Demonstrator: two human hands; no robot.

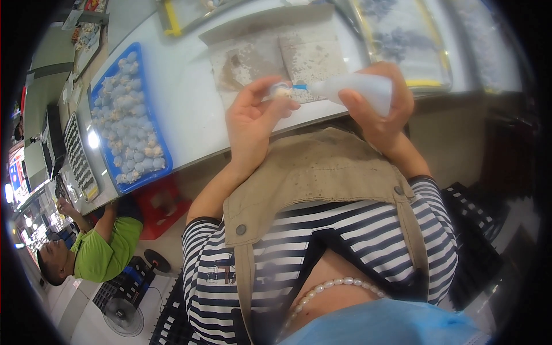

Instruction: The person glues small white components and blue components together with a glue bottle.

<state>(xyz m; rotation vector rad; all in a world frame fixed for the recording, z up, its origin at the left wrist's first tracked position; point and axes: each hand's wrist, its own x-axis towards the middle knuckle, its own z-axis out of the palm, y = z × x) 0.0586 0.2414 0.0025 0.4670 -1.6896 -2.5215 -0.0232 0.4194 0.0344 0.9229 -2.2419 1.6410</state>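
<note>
White worktable (pixel 190 109) behind; left hand (pixel 251 123) fingers pinch a small piece (pixel 280 91); right hand (pixel 382 109) grips a squeeze bottle (pixel 359 89).

A small workshop for piecework. A long white bench (pixel 190 109) runs past the hands, with a blue tray (pixel 127 118) of many small pale pieces to their left, stained work mats (pixel 276 54) just beyond them and yellow-framed trays (pixel 402 40) further out. A second worker (pixel 92 247) sits at the bench's far-left end.
</note>
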